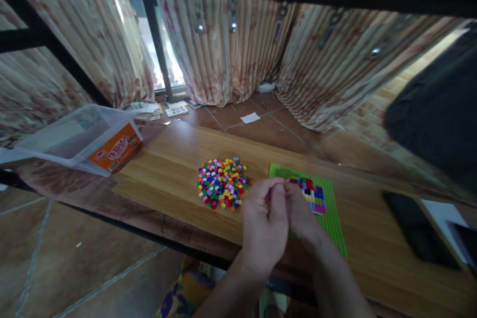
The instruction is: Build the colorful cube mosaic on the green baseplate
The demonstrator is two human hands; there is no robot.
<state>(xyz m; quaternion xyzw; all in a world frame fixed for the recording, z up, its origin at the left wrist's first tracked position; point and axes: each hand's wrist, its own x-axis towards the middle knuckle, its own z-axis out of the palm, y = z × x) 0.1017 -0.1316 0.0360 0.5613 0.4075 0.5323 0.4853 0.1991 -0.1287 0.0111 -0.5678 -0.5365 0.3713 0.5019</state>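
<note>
My left hand [263,226] and my right hand [302,216] meet fingertip to fingertip above the near edge of a green baseplate [333,218]. Both are pinched closed; what they hold is too small to make out. A patch of small coloured bricks [315,194] in red, purple, white and black is built on the plate, just beyond my right fingers. A loose pile of small multicoloured bricks [222,182] lies on the wooden table [167,169] to the left of my hands.
A clear plastic box with an orange label [114,148] stands at the table's left end. A dark phone [417,231] and a white-edged tablet [445,216] lie at the right. Papers [250,118] lie on the tiled floor near the curtains. A black frame bar runs overhead.
</note>
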